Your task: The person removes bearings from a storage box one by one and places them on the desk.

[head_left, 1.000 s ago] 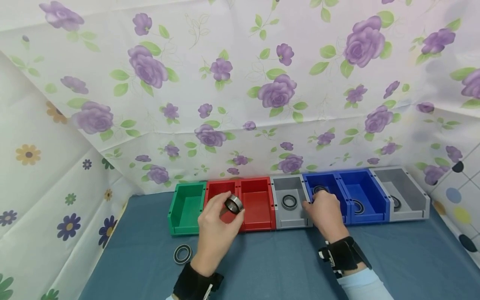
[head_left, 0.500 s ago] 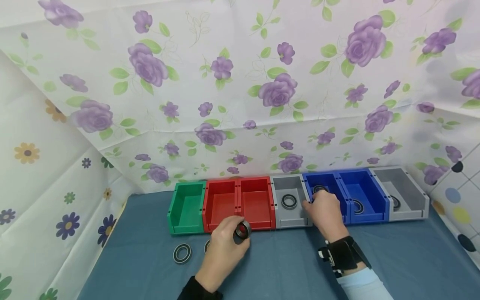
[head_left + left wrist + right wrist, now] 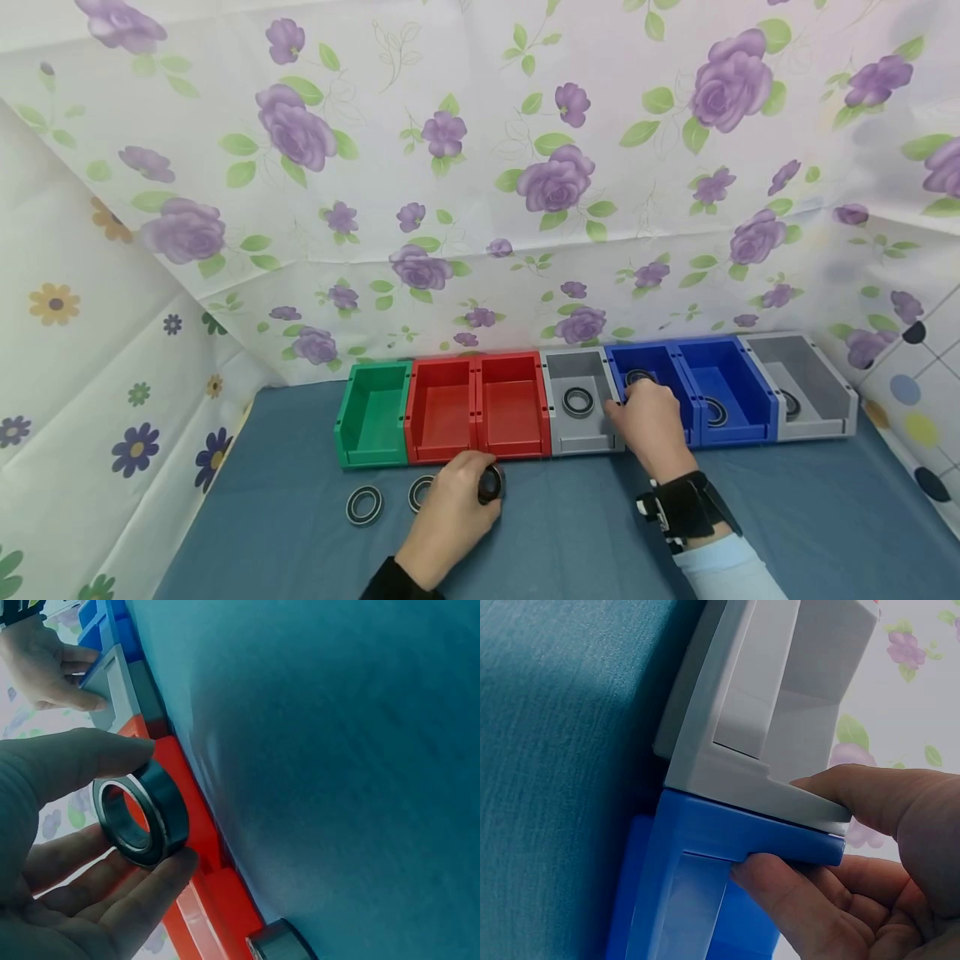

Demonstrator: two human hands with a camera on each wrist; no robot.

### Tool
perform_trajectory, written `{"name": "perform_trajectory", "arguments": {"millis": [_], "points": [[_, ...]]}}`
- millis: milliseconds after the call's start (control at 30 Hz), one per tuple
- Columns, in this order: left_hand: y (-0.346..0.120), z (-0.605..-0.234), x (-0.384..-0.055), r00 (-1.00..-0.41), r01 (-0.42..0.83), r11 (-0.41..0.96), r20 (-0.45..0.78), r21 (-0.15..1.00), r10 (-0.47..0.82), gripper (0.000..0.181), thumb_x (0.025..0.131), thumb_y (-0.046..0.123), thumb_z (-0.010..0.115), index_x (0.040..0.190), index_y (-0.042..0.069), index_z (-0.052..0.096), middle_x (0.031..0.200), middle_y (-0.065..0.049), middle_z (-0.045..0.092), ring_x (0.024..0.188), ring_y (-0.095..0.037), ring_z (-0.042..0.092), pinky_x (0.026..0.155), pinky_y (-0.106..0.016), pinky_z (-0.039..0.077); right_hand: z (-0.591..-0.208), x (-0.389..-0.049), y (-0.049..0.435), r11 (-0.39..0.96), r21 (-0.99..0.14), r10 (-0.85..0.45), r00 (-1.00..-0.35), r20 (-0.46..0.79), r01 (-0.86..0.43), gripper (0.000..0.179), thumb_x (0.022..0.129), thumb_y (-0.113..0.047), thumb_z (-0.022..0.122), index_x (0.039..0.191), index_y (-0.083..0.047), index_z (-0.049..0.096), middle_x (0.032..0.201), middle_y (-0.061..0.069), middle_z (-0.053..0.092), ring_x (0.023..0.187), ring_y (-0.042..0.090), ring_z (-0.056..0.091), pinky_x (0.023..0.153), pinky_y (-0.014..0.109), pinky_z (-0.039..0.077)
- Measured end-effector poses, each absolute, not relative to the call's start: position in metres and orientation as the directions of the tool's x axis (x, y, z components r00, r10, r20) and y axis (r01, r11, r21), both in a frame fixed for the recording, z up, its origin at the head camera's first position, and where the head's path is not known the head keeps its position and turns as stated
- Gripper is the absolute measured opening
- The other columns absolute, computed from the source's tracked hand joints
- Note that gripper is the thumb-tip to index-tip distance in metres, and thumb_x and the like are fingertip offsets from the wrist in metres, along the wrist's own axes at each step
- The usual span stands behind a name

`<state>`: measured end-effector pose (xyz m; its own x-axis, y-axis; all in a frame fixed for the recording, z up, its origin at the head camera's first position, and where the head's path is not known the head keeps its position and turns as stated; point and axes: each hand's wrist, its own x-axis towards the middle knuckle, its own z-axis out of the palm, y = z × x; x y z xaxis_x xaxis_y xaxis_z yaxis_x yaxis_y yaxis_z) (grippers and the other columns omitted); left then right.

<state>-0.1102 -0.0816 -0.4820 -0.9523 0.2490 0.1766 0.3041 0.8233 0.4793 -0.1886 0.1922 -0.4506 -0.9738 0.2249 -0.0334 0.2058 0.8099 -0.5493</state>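
Observation:
In the head view my left hand [image 3: 453, 517] is over the blue cloth in front of the red bins. It pinches a ball bearing [image 3: 171, 802] on edge between thumb and fingers, the ring standing out clearly in the left wrist view. Two more bearings lie flat on the cloth to its left, one outer bearing [image 3: 351, 506] and one bearing [image 3: 414, 493] partly hidden by the hand. My right hand [image 3: 654, 421] grips the adjoining side walls of the middle grey bin [image 3: 727, 761] and the left blue bin [image 3: 705, 832], thumb on the grey side, fingers on the blue.
The bins form one row: a green bin [image 3: 375, 417], two red bins [image 3: 513, 408], grey, two blue, and a grey bin [image 3: 806, 375] at the right end. A bearing [image 3: 566, 403] lies in the middle grey bin; both blue bins and the end grey bin hold bearings too. Floral sheeting [image 3: 480, 200] rises behind.
My left hand has come down from in front of the left red bin, towards me and slightly right, still holding its bearing. The second bearing on the cloth has come into view. My right hand stays put.

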Motion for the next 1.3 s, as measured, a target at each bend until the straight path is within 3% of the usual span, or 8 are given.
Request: {"name": "perform_trajectory", "arguments": {"millis": [200, 700, 1000, 1300], "points": [[-0.0803, -0.4870, -0.1106, -0.957, 0.291, 0.848, 0.125, 0.442, 0.263, 0.044, 0.068, 0.015, 0.081, 0.108, 0.013, 0.064, 0.104, 0.001, 0.063, 0.092, -0.011, 0.060, 0.075, -0.029, 0.057, -0.4505, -0.1890, 0.1921, 0.810, -0.547, 0.226, -0.973, -0.041, 0.211, 0.028, 0.084, -0.029, 0.066, 0.073, -0.003, 0.067, 0.062, 0.007, 0.059, 0.050, 0.017, 0.051, 0.041, 0.025, 0.037], [-0.0786, -0.4885, -0.1130, -0.962, 0.263, 0.870, 0.040, 0.417, 0.271, 0.042, 0.068, 0.013, 0.079, 0.108, 0.009, 0.065, 0.103, -0.001, 0.063, 0.091, -0.012, 0.060, 0.074, -0.032, 0.056, -0.4503, -0.1875, 0.1919, 0.802, -0.558, 0.221, -0.974, -0.053, 0.213, 0.032, 0.084, -0.028, 0.066, 0.094, 0.002, 0.070, 0.082, 0.015, 0.068, 0.056, 0.017, 0.055, 0.043, 0.025, 0.040], [-0.0787, -0.4851, -0.1145, -0.955, 0.268, 0.885, -0.015, 0.381, 0.296, 0.043, 0.068, 0.012, 0.079, 0.108, 0.007, 0.066, 0.103, -0.003, 0.064, 0.092, -0.014, 0.061, 0.073, -0.033, 0.056, -0.4505, -0.1874, 0.1920, 0.804, -0.555, 0.227, -0.973, -0.048, 0.215, 0.028, 0.084, -0.029, 0.066, 0.070, -0.005, 0.065, 0.058, 0.004, 0.055, 0.049, 0.016, 0.049, 0.040, 0.025, 0.036], [-0.0788, -0.4846, -0.1136, -0.950, 0.286, 0.891, -0.018, 0.354, 0.312, 0.040, 0.069, 0.013, 0.078, 0.107, 0.007, 0.068, 0.103, -0.003, 0.066, 0.094, -0.014, 0.062, 0.076, -0.035, 0.056, -0.4512, -0.1882, 0.1921, 0.804, -0.554, 0.228, -0.973, -0.044, 0.213, 0.028, 0.084, -0.029, 0.066, 0.070, -0.004, 0.065, 0.060, 0.005, 0.056, 0.049, 0.016, 0.050, 0.040, 0.025, 0.036]]}}
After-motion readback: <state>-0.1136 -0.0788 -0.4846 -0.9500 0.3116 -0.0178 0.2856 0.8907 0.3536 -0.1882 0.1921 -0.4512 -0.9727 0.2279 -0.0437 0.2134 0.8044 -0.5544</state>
